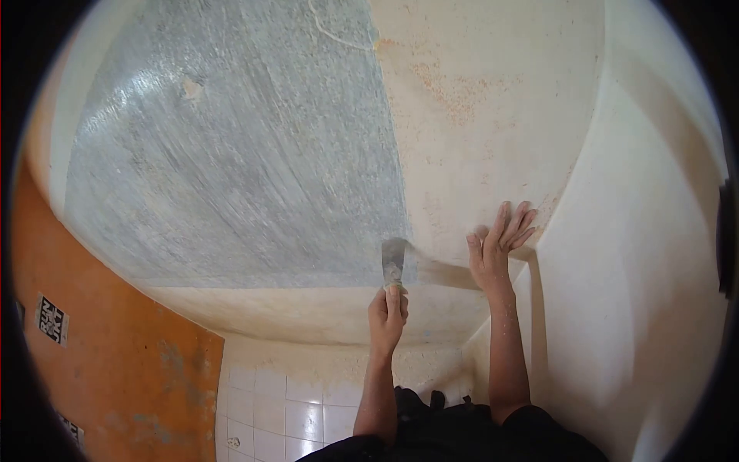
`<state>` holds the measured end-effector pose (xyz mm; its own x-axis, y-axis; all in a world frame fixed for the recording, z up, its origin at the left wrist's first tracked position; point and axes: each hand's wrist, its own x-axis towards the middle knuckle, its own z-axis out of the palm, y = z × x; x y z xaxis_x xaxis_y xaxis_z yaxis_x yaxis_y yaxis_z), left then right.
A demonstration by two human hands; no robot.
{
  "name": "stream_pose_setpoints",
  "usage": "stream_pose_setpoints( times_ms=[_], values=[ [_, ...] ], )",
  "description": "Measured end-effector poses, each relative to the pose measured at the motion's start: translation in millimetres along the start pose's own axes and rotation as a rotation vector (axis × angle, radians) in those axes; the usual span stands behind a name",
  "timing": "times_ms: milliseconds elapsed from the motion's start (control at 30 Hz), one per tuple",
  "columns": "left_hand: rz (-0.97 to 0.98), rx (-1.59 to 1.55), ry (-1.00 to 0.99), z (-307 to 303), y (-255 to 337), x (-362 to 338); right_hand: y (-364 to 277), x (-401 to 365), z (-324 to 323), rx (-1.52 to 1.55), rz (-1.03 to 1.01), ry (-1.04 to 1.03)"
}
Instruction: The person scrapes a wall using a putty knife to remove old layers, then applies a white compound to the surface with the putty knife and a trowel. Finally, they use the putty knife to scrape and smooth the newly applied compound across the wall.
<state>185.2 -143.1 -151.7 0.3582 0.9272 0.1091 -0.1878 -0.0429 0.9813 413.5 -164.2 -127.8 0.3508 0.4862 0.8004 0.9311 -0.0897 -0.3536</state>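
My left hand is closed around the handle of a putty knife. Its wide metal blade points up and lies over the lower right corner of a blue-grey patch on the wall. Streaks run diagonally across that patch. To the right, my right hand has its fingers spread, with the fingertips at the cream wall surface near the corner. Nothing shows in that hand. Faint orange specks mark the cream surface above it.
A plain white wall stands close on the right. On the left is an orange panel with a black-and-white sticker. White tiles line the lower part, near my dark clothing.
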Motion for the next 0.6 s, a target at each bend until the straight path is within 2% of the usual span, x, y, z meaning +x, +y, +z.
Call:
stream_pose_setpoints(
  times_ms=[67,133,233,333,467,600],
  values=[
    [0.051,0.094,0.037,5.7,11.5,4.3,-0.4,1.0,0.4,0.01,-0.003,0.002],
    [0.198,0.212,0.108,15.2,24.1,10.5,-0.9,1.1,3.0,0.012,-0.009,0.038],
    [0.234,0.293,0.178,22.5,29.9,8.8,-1.7,1.4,2.1,0.029,-0.008,0.036],
    [0.127,0.198,0.172,22.5,23.2,2.0,-0.3,0.0,0.4,0.037,0.006,0.003],
    [0.152,0.17,0.173,37.2,33.9,5.3,-0.8,1.4,2.0,0.003,-0.001,0.02],
    [0.093,0.043,0.166,49.1,35.5,-2.0,2.9,-1.1,0.5,0.006,-0.011,0.001]
  ],
)
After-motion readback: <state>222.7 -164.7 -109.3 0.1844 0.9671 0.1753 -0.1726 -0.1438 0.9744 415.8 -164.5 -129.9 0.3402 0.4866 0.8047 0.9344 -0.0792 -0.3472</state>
